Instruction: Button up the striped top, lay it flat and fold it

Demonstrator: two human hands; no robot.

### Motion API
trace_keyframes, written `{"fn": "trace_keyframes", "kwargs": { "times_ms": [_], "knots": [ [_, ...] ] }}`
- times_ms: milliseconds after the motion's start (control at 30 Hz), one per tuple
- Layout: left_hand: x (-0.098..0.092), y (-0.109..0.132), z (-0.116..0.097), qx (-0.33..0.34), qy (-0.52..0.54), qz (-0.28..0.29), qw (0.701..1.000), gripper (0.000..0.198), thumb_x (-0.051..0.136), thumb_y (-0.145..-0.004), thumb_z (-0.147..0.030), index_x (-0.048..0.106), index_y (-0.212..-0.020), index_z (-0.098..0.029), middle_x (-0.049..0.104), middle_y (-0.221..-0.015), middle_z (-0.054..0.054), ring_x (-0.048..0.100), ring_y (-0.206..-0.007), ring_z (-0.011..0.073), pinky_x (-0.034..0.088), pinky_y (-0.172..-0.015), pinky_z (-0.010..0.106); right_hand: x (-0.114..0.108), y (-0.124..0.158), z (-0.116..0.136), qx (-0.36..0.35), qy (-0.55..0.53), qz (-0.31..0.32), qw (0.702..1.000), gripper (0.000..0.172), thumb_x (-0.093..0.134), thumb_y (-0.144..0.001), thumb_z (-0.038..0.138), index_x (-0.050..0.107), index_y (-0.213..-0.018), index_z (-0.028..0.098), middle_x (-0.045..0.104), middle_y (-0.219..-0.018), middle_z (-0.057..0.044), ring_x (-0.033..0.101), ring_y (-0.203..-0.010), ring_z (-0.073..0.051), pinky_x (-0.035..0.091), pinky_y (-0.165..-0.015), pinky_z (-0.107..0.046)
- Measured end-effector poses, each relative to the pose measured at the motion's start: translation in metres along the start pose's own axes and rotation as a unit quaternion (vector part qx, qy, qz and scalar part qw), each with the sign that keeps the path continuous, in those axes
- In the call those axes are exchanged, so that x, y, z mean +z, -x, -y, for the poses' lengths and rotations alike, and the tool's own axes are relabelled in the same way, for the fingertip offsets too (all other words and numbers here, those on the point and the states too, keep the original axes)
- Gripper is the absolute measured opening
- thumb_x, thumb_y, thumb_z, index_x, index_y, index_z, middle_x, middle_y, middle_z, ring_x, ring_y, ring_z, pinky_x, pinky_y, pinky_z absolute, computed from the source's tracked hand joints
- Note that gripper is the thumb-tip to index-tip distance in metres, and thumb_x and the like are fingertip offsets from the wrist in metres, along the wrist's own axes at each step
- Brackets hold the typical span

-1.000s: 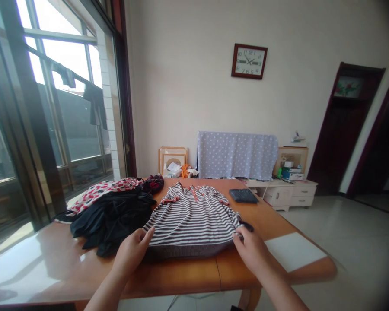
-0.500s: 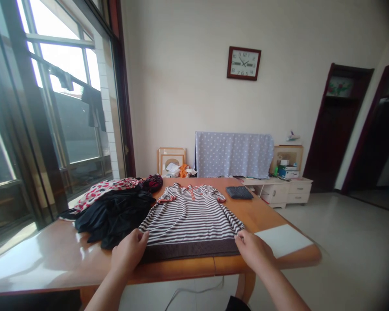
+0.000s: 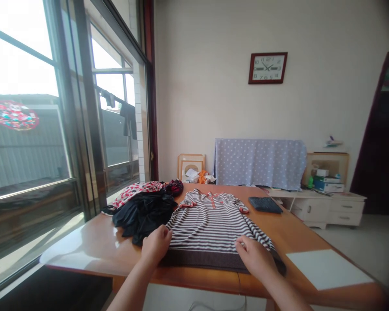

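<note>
A brown-and-white striped top [image 3: 210,222] lies spread flat on the wooden table [image 3: 100,248], its dark hem towards me. My left hand [image 3: 156,245] rests on the hem's left corner with fingers curled over the fabric. My right hand [image 3: 254,255] presses on the lower right of the top near the sleeve, fingers bent and pinching the cloth.
A heap of black and red-spotted clothes [image 3: 142,206] lies left of the top. A dark folded item [image 3: 265,204] sits at the far right of the table, a white sheet [image 3: 329,268] near the right edge. Windows run along the left; a low cabinet [image 3: 324,205] stands behind.
My view has swung left, so the table now sits further right in it. My right hand has moved inward onto the top's lower right; my left hand stays at the hem corner.
</note>
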State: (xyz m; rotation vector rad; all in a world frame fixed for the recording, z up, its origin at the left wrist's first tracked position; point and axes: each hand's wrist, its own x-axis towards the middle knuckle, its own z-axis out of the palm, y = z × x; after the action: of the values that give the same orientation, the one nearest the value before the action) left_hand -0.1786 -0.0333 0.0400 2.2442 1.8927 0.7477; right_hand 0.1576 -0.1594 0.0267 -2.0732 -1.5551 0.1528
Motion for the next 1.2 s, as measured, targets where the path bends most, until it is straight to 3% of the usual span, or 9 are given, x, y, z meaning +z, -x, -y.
{"fn": "trace_keyframes", "kwargs": {
  "times_ms": [133, 267, 400, 500, 633, 733, 867, 1033, 1200],
  "knots": [
    [0.000, -0.025, 0.004, 0.054, -0.054, -0.044, 0.996, 0.028, 0.041, -0.093, -0.036, 0.065, -0.093, -0.022, 0.070, -0.098, 0.009, 0.061, -0.092, 0.0230, 0.039, -0.077, 0.032, 0.014, -0.028, 0.010, -0.034, -0.004, 0.005, 0.999, 0.024, 0.048, -0.093, 0.037, 0.068, -0.089, 0.027, 0.071, -0.074, -0.001, 0.063, -0.072, -0.018, 0.026, -0.059, -0.024],
    [0.001, -0.057, 0.006, 0.082, -0.110, -0.067, 0.988, 0.032, 0.043, -0.092, -0.028, 0.066, -0.114, -0.024, 0.065, -0.122, 0.011, 0.051, -0.119, 0.0274, 0.036, -0.097, 0.041, 0.025, -0.061, 0.018, -0.033, 0.019, 0.003, 0.999, 0.026, 0.046, -0.093, 0.037, 0.070, -0.088, 0.026, 0.072, -0.083, -0.003, 0.064, -0.077, -0.019, 0.025, -0.058, -0.025],
    [0.010, -0.088, 0.019, 0.114, -0.154, -0.052, 0.980, 0.043, 0.047, -0.089, -0.024, 0.063, -0.129, -0.029, 0.053, -0.146, 0.008, 0.028, -0.144, 0.0306, 0.015, -0.115, 0.054, 0.039, -0.085, 0.024, -0.048, 0.023, 0.017, 0.998, 0.026, 0.047, -0.092, 0.035, 0.070, -0.089, 0.026, 0.072, -0.083, -0.003, 0.063, -0.079, -0.018, 0.025, -0.059, -0.025],
    [0.019, -0.101, 0.035, 0.095, -0.169, -0.021, 0.981, 0.044, 0.045, -0.091, -0.030, 0.061, -0.131, -0.033, 0.047, -0.152, 0.005, 0.020, -0.148, 0.0337, 0.001, -0.116, 0.064, 0.055, -0.093, 0.024, -0.049, 0.032, 0.032, 0.998, 0.024, 0.047, -0.093, 0.035, 0.070, -0.091, 0.027, 0.072, -0.083, -0.003, 0.064, -0.081, -0.019, 0.025, -0.060, -0.025],
    [0.027, -0.104, 0.054, 0.075, -0.163, -0.008, 0.984, 0.048, 0.047, -0.089, -0.037, 0.056, -0.136, -0.035, 0.038, -0.157, 0.004, 0.016, -0.149, 0.0358, -0.002, -0.112, 0.071, 0.073, -0.092, 0.017, -0.030, 0.065, 0.026, 0.997, 0.023, 0.046, -0.094, 0.034, 0.068, -0.092, 0.030, 0.072, -0.080, -0.001, 0.064, -0.079, -0.020, 0.024, -0.060, -0.026],
    [0.025, -0.103, 0.063, 0.090, -0.180, -0.009, 0.980, 0.054, 0.050, -0.084, -0.024, 0.056, -0.136, -0.035, 0.039, -0.157, 0.003, 0.017, -0.149, 0.0343, -0.005, -0.113, 0.070, 0.076, -0.090, 0.011, -0.032, 0.075, 0.026, 0.996, 0.024, 0.043, -0.095, 0.034, 0.067, -0.092, 0.031, 0.073, -0.081, -0.001, 0.064, -0.078, -0.020, 0.023, -0.059, -0.027],
    [0.014, -0.104, 0.076, 0.120, -0.201, -0.019, 0.972, 0.059, 0.044, -0.081, -0.009, 0.060, -0.132, -0.033, 0.047, -0.152, 0.003, 0.025, -0.147, 0.0307, -0.002, -0.117, 0.062, 0.074, -0.088, 0.009, -0.036, 0.070, 0.041, 0.996, 0.026, 0.041, -0.096, 0.035, 0.066, -0.091, 0.032, 0.073, -0.082, -0.001, 0.064, -0.078, -0.021, 0.023, -0.058, -0.028],
    [0.000, -0.100, 0.097, 0.176, -0.210, -0.017, 0.962, 0.058, 0.043, -0.080, -0.005, 0.065, -0.125, -0.034, 0.050, -0.149, 0.000, 0.027, -0.145, 0.0277, 0.004, -0.120, 0.054, 0.074, -0.088, 0.010, -0.037, 0.077, 0.035, 0.996, 0.024, 0.042, -0.097, 0.036, 0.065, -0.092, 0.031, 0.073, -0.080, 0.000, 0.064, -0.075, -0.020, 0.021, -0.057, -0.027],
    [-0.013, -0.096, 0.094, 0.204, -0.213, 0.002, 0.956, 0.050, 0.056, -0.073, -0.013, 0.069, -0.118, -0.032, 0.057, -0.141, 0.004, 0.032, -0.141, 0.0327, -0.002, -0.118, 0.060, 0.074, -0.086, 0.014, -0.036, 0.093, 0.033, 0.995, 0.021, 0.043, -0.097, 0.035, 0.063, -0.092, 0.030, 0.073, -0.081, 0.001, 0.065, -0.076, -0.020, 0.020, -0.057, -0.027]
  ]
}}
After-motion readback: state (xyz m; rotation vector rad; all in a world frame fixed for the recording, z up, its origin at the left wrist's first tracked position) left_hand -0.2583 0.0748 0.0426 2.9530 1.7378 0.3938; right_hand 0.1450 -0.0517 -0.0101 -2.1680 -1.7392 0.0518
